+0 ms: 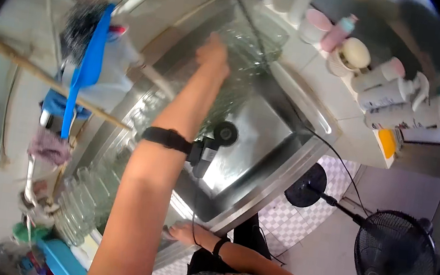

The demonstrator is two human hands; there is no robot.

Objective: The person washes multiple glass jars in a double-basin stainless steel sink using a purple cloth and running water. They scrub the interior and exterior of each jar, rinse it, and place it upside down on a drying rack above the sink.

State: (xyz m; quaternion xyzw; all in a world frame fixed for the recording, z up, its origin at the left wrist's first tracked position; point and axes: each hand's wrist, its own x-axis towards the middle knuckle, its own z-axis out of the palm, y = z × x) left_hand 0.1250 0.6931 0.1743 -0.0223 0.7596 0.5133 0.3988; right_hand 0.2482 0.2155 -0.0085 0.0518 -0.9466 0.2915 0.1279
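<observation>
At 12 o'clock your left hand (212, 53) reaches beside the clear glassware (238, 43) at the sink's (275, 178) far end; I cannot tell whether its grip holds anything. Your right hand (185, 234) rests by the near rim, its grip likewise unclear. You seem to be handling wet glass, which calls for a firm, gentle hold. Mind the black cable (248, 15) and the jars (77, 205) at 8 o'clock; room opens toward 3 o'clock, past the drain (226, 134).

Left hand (213, 54) reaches over the steel sink (263, 123) — right hand (186, 233) at its edge.
</observation>
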